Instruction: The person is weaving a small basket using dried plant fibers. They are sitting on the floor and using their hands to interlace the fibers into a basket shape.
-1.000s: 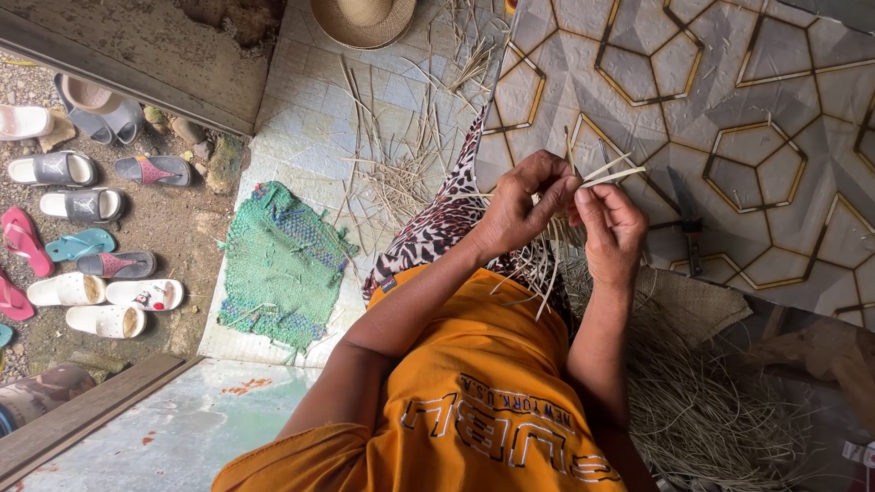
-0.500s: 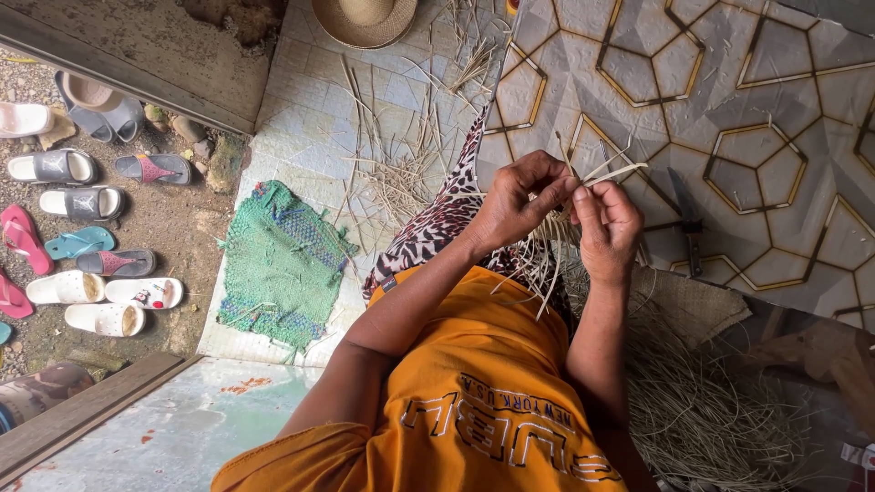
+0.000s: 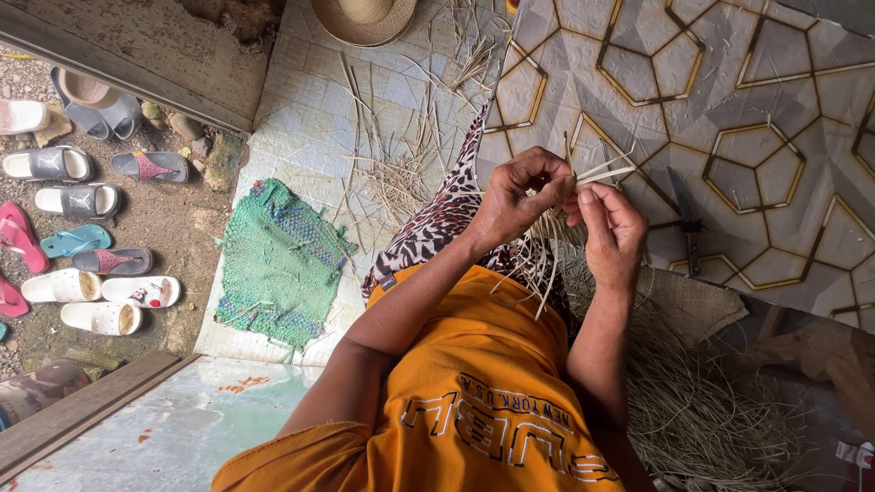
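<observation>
My left hand (image 3: 518, 193) and my right hand (image 3: 612, 232) meet above my lap, both pinching thin pale straw strips (image 3: 609, 169). The strips' free ends stick out to the upper right of my fingers. More loose strands of the woven straw work (image 3: 545, 260) hang down below my hands, over my leopard-print skirt (image 3: 437, 228) and orange shirt (image 3: 483, 383). My fingers hide the point where the strips cross.
A knife (image 3: 689, 228) lies on the patterned floor covering (image 3: 747, 91) to the right. A heap of straw (image 3: 711, 415) and a woven mat piece (image 3: 697, 305) sit lower right. Loose straw (image 3: 401, 164), a green mat (image 3: 278, 264), a hat (image 3: 365, 16) and several sandals (image 3: 82, 200) lie left.
My hands have drawn closer together, the right fingers shifting toward the left hand. The strip ends have tilted slightly. Nothing else has moved.
</observation>
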